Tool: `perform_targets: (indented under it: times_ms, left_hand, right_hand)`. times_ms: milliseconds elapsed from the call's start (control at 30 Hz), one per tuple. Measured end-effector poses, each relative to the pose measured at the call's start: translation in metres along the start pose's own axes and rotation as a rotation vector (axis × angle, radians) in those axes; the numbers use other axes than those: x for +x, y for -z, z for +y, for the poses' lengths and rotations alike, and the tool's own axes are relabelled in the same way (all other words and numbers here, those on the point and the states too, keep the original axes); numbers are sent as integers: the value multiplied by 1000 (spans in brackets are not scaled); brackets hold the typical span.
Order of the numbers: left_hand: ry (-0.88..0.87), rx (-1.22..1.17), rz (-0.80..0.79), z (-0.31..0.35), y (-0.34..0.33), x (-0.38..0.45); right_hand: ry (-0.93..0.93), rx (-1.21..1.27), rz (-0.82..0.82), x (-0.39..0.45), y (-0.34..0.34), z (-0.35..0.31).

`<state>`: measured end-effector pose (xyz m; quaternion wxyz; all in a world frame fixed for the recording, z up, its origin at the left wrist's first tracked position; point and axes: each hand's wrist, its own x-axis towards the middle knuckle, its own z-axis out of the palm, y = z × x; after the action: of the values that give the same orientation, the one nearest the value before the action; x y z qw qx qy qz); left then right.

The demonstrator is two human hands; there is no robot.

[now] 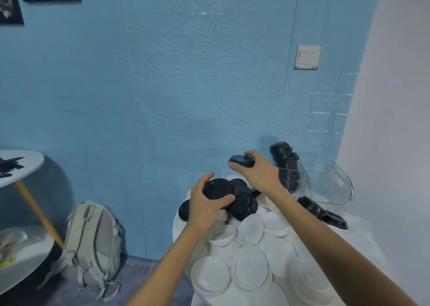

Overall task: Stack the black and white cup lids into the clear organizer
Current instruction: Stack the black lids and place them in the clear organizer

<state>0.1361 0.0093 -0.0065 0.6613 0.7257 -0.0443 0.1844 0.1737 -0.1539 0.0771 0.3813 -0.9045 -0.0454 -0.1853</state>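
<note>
My left hand gripped a round black plastic lid atop the pile left of the clear plastic organizer; my right hand pinched another black lid just beside it

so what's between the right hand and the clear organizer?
Head view: nothing sits between them. The right hand, gripping a black plastic lid, is just left of the clear plastic organizer, which already holds a leaning black lid stack.

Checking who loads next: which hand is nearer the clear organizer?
Right. The right hand, holding a black lid, is just left of the clear organizer; the left hand grips another farther left.
</note>
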Motion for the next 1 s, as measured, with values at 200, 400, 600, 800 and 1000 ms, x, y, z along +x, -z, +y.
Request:
perform_targets:
  times_ms: [200, 400, 600, 800, 1000]
  left_hand:
    - [-22, -152, -17, 25, -13, -3]
    - [-104, -87, -229, 38, -14, -16]
    - [-121, 29, -260, 31, -16, -21]
    - [-68, 66, -284, 33, -13, -27]
    - [-140, 180, -129, 28, -13, -29]
  right_hand:
    - [-33, 558, -347, -42, 2, -9]
    - [-91, 769, -385, -49, 8, 2]
    - [-165, 929, -502, -54, 11, 9]
    - [-212, 985, -392, -55, 0, 16]
    - [-223, 982, -356, -58, -6, 7]
